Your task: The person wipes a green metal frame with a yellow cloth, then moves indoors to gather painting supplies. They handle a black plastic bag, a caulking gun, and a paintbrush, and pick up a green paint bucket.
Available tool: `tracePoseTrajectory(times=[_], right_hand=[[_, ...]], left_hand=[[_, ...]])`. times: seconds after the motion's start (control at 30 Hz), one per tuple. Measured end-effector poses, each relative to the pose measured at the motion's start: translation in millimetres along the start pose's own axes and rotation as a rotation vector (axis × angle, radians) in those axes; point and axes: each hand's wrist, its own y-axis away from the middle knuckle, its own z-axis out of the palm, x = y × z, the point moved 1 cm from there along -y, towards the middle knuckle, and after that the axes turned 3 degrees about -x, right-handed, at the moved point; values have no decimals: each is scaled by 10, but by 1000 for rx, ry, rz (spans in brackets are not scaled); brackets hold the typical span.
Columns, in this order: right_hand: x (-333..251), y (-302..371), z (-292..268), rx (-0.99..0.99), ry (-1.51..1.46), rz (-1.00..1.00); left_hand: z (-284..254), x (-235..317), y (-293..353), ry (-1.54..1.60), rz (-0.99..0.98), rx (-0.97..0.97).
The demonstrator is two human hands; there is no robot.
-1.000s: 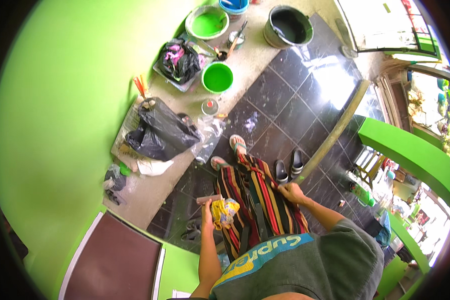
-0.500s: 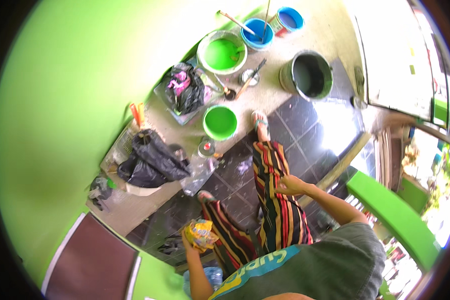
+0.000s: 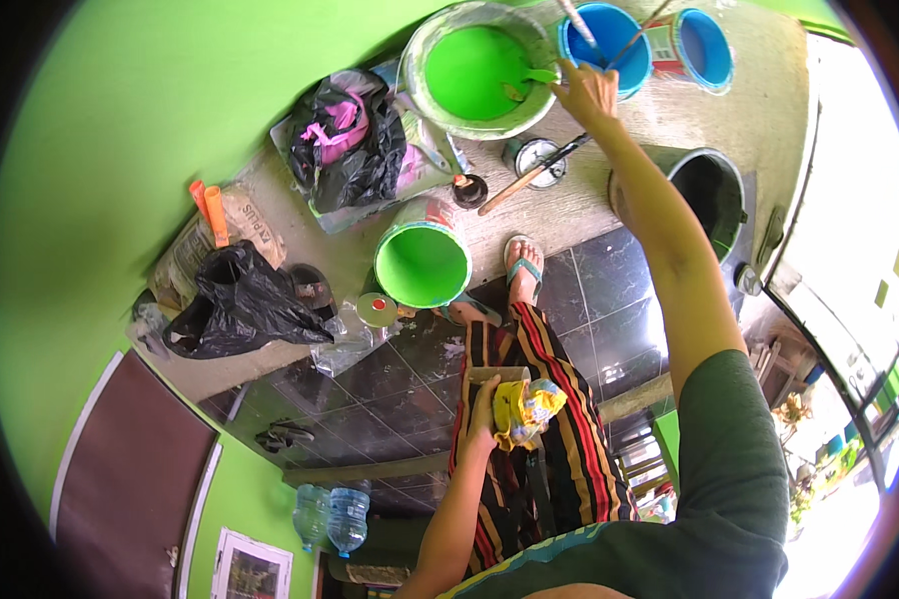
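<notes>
My left hand grips a crumpled yellow plastic packet in front of my striped trousers. A pale, flat-edged piece shows beside the packet; its kind is unclear. My right hand is stretched out over the right rim of a large white bucket of bright green paint. Its thumb and forefinger look apart, close to the end of a green-coated stirrer that leans on the rim. A blue paint bucket with brushes stands right behind this hand.
A smaller bucket of green paint, a paint tin with a brush, and black plastic bags stand on the ledge. A dark bucket is right of my arm. Tiled floor lies below the ledge, with water bottles at lower left.
My right hand has gone from beside my thigh up to the large bucket's rim. My left hand has moved right with the packet. The view has shifted closer to the ledge.
</notes>
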Motion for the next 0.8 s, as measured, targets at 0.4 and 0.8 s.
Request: tracePoseTrajectory(times=[0.4,0.8], right_hand=[[-258,-53,457,123,9,-79],[-835,630,37,366,-597,242]], left_hand=[[-863,-479,-888,132,-197,-14],[-1400,-474,377,608,-667,-409]])
